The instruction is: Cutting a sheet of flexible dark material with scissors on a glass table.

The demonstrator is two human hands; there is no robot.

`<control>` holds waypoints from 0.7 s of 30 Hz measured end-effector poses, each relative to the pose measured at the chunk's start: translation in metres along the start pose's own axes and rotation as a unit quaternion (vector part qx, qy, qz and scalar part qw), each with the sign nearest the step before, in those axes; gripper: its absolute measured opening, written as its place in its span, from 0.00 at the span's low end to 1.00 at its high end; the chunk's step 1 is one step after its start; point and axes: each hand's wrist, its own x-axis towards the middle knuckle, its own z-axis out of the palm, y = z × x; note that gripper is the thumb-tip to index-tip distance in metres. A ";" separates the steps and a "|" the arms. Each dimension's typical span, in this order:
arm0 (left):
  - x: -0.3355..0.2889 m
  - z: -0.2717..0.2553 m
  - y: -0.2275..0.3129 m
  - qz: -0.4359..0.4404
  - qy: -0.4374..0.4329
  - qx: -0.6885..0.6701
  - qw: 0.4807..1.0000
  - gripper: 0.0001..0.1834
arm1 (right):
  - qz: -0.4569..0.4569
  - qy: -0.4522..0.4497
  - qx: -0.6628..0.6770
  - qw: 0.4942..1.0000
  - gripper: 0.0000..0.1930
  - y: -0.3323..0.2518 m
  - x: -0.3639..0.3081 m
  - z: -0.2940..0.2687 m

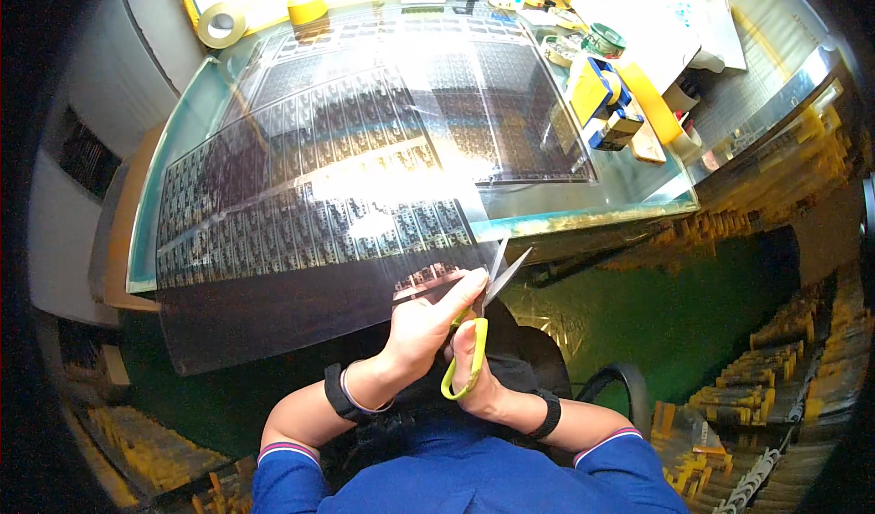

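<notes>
A large dark film sheet (273,300), printed with rows of small patterns, lies over the glass tabletop and hangs past its front edge. My left hand (415,332) pinches the sheet's near right part, thumb on top. Close against it, my right hand (478,386) grips a pair of scissors (475,357) with yellow-green handles. Their blades are spread and point up and away, just right of the sheet's edge. Part of the handles and the right fingers are hidden behind the left hand. Whether the blades touch the film, I cannot tell.
Another dark film sheet (538,140) lies flat on the glass table (638,190). Tape rolls (221,25) stand along the back. At the right are a blue tape dispenser (597,90), a yellow block (649,104) and a green roll (605,40). Strong glare covers the middle.
</notes>
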 end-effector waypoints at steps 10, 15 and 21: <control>-0.002 -0.004 0.006 -0.092 -0.003 -0.004 0.996 0.08 | -0.016 0.045 0.008 0.999 0.21 0.005 0.001 0.001; -0.003 -0.016 0.007 -0.096 -0.001 -0.017 0.995 0.08 | 0.027 0.009 0.064 0.998 0.23 -0.002 -0.006 -0.003; -0.002 -0.028 0.007 -0.015 -0.029 0.031 0.999 0.06 | 0.149 -0.042 0.121 0.980 0.23 -0.004 -0.019 -0.023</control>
